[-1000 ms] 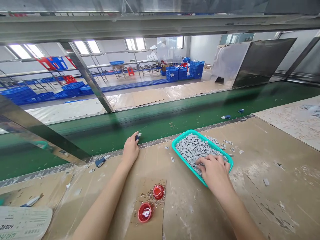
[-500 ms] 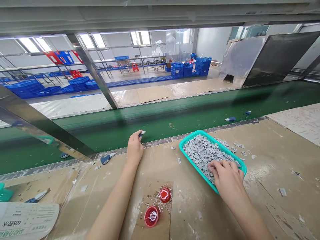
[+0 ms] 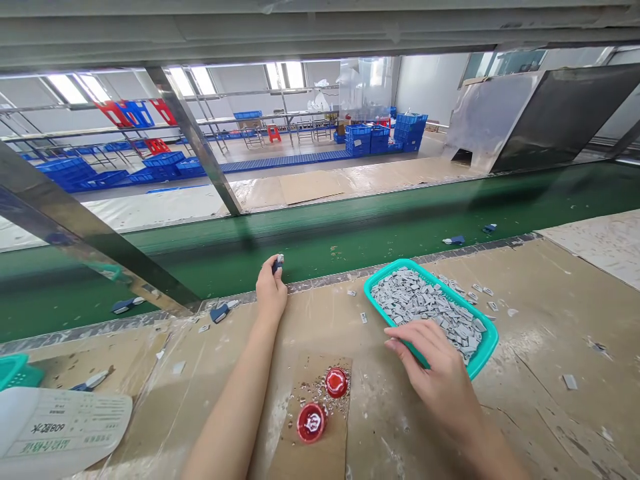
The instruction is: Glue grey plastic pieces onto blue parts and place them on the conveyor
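Note:
My left hand (image 3: 271,293) rests at the far edge of the cardboard-covered bench and pinches a small blue-and-grey part (image 3: 278,263) over the rim of the green conveyor belt (image 3: 350,233). My right hand (image 3: 434,373) sits just in front of a teal plastic basket (image 3: 481,357) heaped with small grey parts (image 3: 430,308). Its fingers are curled together at the basket's near rim, and what they hold is hidden. Two red caps (image 3: 324,403) lie on a cardboard scrap between my arms.
Loose grey parts (image 3: 480,292) are scattered beside the basket. Blue-and-grey parts lie on the bench edge (image 3: 223,311) and on the belt (image 3: 454,240). A white labelled bag (image 3: 60,427) and a teal basket corner (image 3: 15,373) sit at the left. Slanted metal struts (image 3: 100,240) cross above the belt.
My right hand has drawn back out of the grey parts to the basket's near rim. My left hand stays at the belt edge with the blue part.

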A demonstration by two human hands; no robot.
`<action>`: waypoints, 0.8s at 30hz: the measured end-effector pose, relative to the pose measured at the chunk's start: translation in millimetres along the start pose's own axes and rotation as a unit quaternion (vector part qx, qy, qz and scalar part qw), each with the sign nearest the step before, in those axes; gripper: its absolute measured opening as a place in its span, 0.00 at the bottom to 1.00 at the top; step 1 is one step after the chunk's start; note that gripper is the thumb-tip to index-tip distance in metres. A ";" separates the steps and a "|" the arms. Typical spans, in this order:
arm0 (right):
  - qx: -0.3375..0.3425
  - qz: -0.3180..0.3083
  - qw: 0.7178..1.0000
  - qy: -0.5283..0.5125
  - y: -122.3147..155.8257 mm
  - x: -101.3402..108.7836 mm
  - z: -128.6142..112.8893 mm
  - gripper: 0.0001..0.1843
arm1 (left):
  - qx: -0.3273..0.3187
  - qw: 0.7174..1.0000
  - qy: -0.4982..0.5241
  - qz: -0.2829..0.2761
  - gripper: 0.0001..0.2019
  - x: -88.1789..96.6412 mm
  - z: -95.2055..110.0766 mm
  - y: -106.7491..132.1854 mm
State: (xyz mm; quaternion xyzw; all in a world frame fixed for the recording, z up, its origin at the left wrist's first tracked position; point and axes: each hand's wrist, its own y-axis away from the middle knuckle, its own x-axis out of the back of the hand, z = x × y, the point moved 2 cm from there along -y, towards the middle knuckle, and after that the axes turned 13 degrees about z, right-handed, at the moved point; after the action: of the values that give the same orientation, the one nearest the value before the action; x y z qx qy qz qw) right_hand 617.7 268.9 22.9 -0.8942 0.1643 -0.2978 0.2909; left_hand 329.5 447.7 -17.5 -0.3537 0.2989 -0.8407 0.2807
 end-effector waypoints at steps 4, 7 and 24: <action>-0.019 -0.020 0.998 -0.053 2.0 -3.5 -5.6 0.03 | 0.018 1.000 0.009 0.005 0.18 1.0 -2.2 0.3; -0.041 -0.038 0.997 -0.057 3.1 -5.7 -7.0 0.06 | 0.026 1.000 0.013 0.008 0.17 2.0 -1.9 0.9; -0.067 -0.009 0.996 -0.062 6.1 -6.0 -5.9 0.06 | 0.024 0.999 0.028 0.001 0.17 3.1 -1.9 1.1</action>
State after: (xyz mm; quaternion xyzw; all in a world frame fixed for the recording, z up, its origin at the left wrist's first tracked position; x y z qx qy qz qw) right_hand 608.7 264.4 20.4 -0.9301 0.1572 -0.2325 0.2370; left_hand 326.4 445.4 -18.1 -0.3225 0.2865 -0.8572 0.2813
